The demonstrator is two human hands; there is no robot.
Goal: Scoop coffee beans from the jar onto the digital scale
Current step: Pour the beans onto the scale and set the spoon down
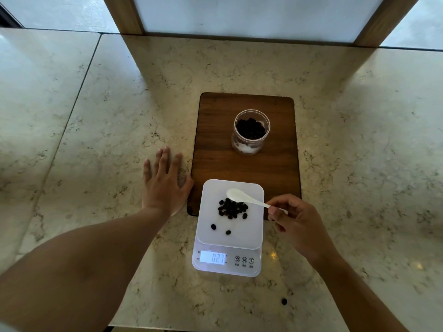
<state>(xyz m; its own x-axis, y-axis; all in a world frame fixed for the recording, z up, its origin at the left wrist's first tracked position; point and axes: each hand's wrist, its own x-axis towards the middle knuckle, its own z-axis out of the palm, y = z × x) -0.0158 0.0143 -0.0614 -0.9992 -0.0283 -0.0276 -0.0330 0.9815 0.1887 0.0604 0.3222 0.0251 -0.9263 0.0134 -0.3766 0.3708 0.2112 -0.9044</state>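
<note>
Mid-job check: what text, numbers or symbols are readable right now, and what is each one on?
"0.27" on the lit display of the digital scale.
A power symbol, "M" and "T" on the three round buttons beside the display.
Tiny captions under those buttons, and small marks at the display's edges: too small to read.
No label is readable on the jar.
</note>
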